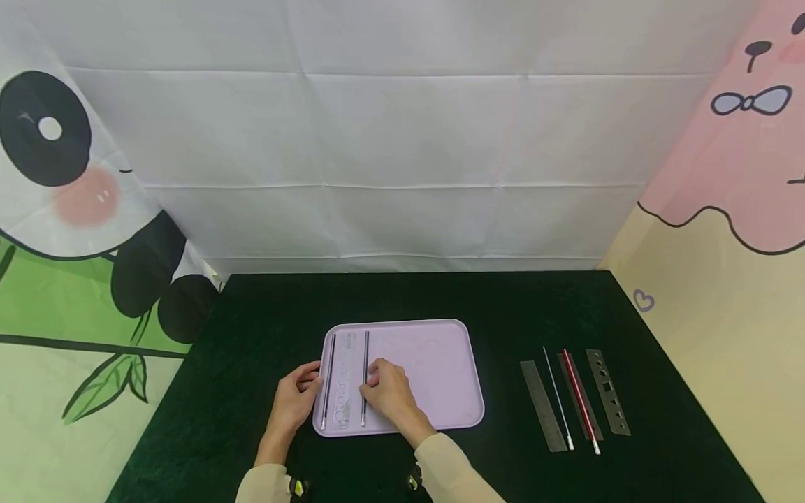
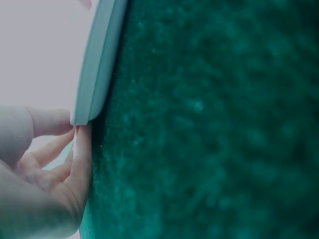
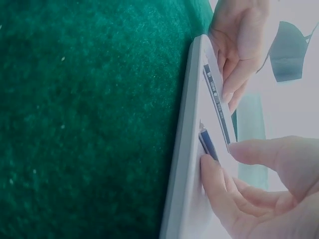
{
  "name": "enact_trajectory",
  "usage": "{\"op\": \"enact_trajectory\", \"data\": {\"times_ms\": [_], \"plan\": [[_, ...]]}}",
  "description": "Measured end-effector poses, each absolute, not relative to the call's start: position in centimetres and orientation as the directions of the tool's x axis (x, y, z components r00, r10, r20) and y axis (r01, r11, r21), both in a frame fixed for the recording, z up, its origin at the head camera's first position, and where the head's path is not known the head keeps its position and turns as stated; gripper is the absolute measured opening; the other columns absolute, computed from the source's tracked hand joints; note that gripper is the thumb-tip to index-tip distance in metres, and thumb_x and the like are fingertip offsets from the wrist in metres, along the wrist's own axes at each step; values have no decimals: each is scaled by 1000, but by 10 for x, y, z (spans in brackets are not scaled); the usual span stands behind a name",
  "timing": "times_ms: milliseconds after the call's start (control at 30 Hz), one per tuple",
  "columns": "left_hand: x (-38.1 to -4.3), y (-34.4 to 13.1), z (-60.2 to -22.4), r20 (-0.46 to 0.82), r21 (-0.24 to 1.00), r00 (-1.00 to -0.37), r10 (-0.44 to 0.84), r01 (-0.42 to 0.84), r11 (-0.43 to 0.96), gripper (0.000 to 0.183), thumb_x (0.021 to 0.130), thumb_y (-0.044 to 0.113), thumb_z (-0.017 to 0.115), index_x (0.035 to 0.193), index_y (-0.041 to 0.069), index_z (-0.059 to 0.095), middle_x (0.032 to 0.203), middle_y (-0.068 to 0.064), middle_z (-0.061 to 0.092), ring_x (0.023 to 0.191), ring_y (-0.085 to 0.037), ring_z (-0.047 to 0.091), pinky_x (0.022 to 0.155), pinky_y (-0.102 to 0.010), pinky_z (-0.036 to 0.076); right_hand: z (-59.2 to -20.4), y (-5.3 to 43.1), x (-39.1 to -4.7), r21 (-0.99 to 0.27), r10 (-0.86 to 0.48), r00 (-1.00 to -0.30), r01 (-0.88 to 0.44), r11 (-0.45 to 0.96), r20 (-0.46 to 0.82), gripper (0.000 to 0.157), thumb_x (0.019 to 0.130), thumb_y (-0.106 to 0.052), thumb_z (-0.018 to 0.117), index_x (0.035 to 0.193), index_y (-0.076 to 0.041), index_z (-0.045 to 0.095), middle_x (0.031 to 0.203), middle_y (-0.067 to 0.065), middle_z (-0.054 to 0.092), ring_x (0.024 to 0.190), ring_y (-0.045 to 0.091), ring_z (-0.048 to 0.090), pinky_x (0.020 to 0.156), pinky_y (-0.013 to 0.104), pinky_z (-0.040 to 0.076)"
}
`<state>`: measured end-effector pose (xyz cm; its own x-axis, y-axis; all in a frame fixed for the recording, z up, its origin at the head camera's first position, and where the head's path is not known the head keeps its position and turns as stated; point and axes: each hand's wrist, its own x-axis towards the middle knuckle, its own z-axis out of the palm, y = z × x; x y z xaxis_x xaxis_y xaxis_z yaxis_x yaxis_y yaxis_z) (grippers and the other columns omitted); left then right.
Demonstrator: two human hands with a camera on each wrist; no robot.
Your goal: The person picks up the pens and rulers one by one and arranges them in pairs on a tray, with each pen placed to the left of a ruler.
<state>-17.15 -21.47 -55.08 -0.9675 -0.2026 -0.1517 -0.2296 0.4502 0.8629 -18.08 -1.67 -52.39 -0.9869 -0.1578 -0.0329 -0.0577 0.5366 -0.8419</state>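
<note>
A lilac tray (image 1: 434, 377) lies on the dark green cloth. My left hand (image 1: 294, 402) holds its left edge, thumb (image 2: 50, 122) on the upper side and fingers (image 2: 82, 149) at the outside of the rim. In the tray, a dark pencil (image 1: 329, 384) lies along the left side, with a clear stencil ruler (image 1: 343, 377) to its right. My right hand (image 1: 390, 395) pinches a second dark pencil (image 1: 366, 349) just right of that ruler. This pencil stands nearly parallel to the first; the right wrist view shows part of it (image 3: 208, 143) beside my fingertips (image 3: 208, 164).
Right of the tray lie a grey strip (image 1: 544, 405), a thin pale pencil (image 1: 556, 391), a red pencil (image 1: 581, 402) over another grey strip (image 1: 571, 384), and a grey strip with holes (image 1: 607, 391). Behind the green-covered table (image 1: 503, 300) hangs a white curtain (image 1: 409, 140).
</note>
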Motion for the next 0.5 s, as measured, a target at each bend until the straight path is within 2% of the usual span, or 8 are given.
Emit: {"op": "enact_trajectory", "data": {"times_ms": [500], "plan": [[-172,-215,-549,-149,860,-970,-193,-223,459,38,105,7,55,143,2,56,126,-21,61,108,-32,57,91,-43,49,-522,-7,-178,-838,-177,-984,-109,535,15,26,88,-7,79,110,1,69,89,6,69,76,14,62,73,31,53]]}}
